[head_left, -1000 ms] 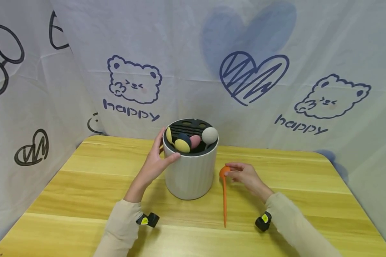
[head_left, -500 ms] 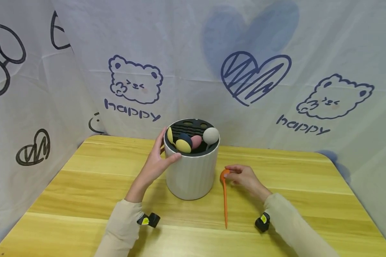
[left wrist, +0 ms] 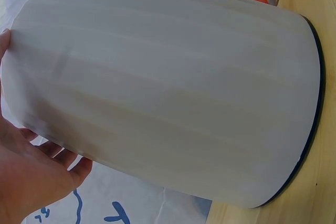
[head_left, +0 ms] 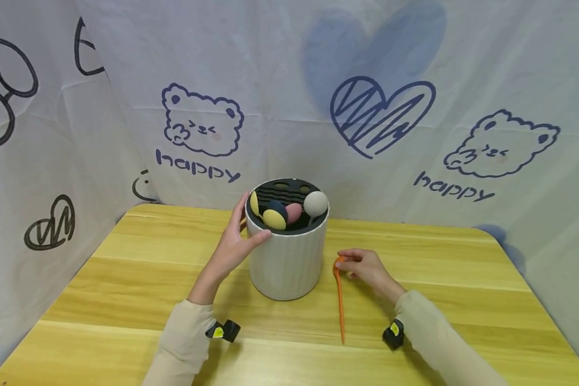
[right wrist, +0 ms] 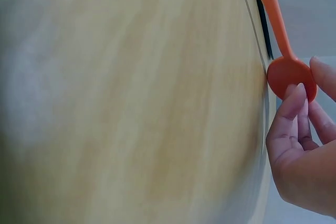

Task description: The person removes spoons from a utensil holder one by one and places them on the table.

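Note:
A white ribbed utensil holder [head_left: 286, 268] with a black slotted top stands upright on the table, and its side fills most of the left wrist view. My left hand [head_left: 231, 244] grips it around the upper left, thumb at the front of the rim and fingers behind. To its right, my right hand [head_left: 368, 268] pinches an orange spoon [head_left: 340, 303] by its round bowl, the thin handle pointing toward me. In the right wrist view the thumb and fingertips meet the edge of the bowl [right wrist: 283, 74].
Heads of several utensils poke out of the holder's top: yellow ones [head_left: 274, 219], a dark blue one [head_left: 276, 206], a pink one [head_left: 294, 213] and a pale grey one [head_left: 316, 203]. Behind the wooden table [head_left: 415, 332] hangs a printed white cloth [head_left: 280, 80].
The orange spoon has turned slightly in my right fingers, its bowl now more edge-on and its handle tip shifted a little right. My left hand and the holder stay put.

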Action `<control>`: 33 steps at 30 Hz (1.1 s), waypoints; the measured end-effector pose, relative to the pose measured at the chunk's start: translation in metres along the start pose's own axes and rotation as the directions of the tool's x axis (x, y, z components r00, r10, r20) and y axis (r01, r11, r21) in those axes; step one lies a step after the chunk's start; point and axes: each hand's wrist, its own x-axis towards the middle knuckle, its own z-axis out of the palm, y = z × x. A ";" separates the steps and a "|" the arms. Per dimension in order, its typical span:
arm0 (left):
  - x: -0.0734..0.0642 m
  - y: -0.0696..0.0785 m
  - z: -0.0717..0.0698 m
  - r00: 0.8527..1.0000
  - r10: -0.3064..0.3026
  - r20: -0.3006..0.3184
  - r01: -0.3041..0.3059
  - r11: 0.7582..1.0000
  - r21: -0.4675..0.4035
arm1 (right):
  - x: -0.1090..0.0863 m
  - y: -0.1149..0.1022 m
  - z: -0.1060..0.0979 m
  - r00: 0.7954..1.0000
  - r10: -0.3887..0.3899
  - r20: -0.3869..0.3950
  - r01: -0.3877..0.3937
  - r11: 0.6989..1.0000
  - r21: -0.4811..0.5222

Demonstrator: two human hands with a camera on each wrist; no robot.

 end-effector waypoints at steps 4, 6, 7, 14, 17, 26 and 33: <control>0.001 0.000 0.000 1.000 0.001 -0.001 -0.001 1.000 -0.001 | 0.000 0.000 0.000 1.000 -0.004 -0.003 0.004 1.000 -0.028; 0.001 0.000 0.000 1.000 0.000 -0.003 0.000 1.000 0.001 | 0.000 0.000 0.000 1.000 0.002 -0.012 -0.002 0.999 -0.042; 0.001 0.000 0.000 1.000 0.000 -0.003 0.000 1.000 0.001 | 0.000 0.000 0.000 1.000 0.004 -0.014 -0.005 0.999 -0.051; 0.001 0.000 0.000 1.000 -0.004 -0.005 0.004 1.000 0.001 | 0.000 0.001 0.001 0.999 0.017 -0.033 -0.019 0.997 -0.073; 0.000 0.000 0.000 1.000 -0.004 -0.002 0.004 1.000 0.001 | -0.001 0.001 0.001 0.999 0.019 -0.050 -0.022 0.997 -0.073; -0.001 0.000 0.001 1.000 0.004 -0.005 -0.004 1.000 0.006 | -0.002 0.001 0.002 0.999 0.015 -0.039 -0.017 0.999 -0.051; 0.000 -0.003 0.001 1.000 0.018 -0.007 -0.018 1.000 0.007 | -0.004 -0.004 0.002 0.999 0.003 -0.046 -0.005 0.999 -0.033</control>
